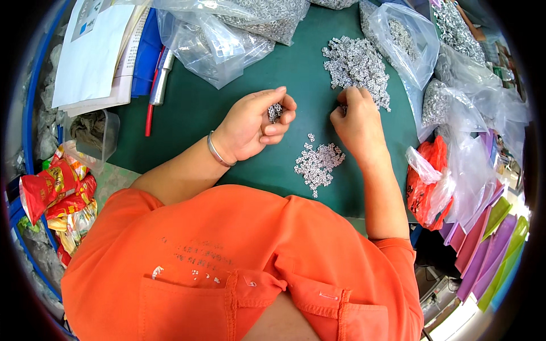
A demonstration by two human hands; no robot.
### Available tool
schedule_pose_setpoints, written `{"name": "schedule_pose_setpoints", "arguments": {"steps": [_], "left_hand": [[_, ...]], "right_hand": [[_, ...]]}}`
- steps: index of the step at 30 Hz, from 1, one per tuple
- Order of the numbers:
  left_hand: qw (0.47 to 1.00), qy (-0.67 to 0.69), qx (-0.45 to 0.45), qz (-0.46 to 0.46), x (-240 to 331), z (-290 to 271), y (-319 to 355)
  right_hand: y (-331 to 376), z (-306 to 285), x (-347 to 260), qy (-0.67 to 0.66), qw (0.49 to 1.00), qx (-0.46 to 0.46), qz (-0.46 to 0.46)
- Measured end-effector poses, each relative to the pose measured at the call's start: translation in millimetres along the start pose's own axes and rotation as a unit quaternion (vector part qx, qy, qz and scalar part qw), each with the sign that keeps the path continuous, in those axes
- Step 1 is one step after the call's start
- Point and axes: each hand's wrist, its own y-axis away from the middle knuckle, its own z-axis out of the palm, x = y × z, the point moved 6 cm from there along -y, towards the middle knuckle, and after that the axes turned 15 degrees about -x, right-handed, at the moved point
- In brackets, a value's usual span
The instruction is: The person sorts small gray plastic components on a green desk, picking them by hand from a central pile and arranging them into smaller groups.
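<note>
Bright, even overhead light; soft shadows under hands on tabletop (pixel 199 108); glare on plastic bags (pixel 227 40); fisheye bending, dark vignette at rim

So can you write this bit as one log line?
left hand: holds small silver parts | right hand: at big pile | small pile: on green mat

A cluttered worktable with a dark green top

The green table top (pixel 227 102) fills the middle of the view under even, bright light. Papers (pixel 96 51) and a blue folder (pixel 147 51) are stacked at its far left, with a clear plastic tub (pixel 91 136) just beside them. Clear plastic bags (pixel 227 40) crowd the far edge and the right side, and coloured sheets (pixel 489 250) fan out at the lower right.
</note>
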Motion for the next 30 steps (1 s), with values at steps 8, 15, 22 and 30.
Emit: {"name": "schedule_pose_setpoints", "arguments": {"steps": [8, 15, 22, 30], "left_hand": [[0.997, -0.055, -0.01, -0.057, -7, 9, -2], [0.999, 0.02, -0.02, -0.023, -4, -1, -2], [0.998, 0.049, -0.015, 0.03, 2, 1, -2], [0.992, 0.067, -0.011, 0.103, 17, -5, 2]], "right_hand": [[19, -14, -38, -0.257, 0.953, 0.112, -0.115], [16, -20, -32, -0.163, 0.961, 0.155, -0.163], [15, 5, -1, -0.083, 0.969, 0.15, -0.179], [25, -11, 24, -0.142, 0.962, 0.196, -0.125]]}}
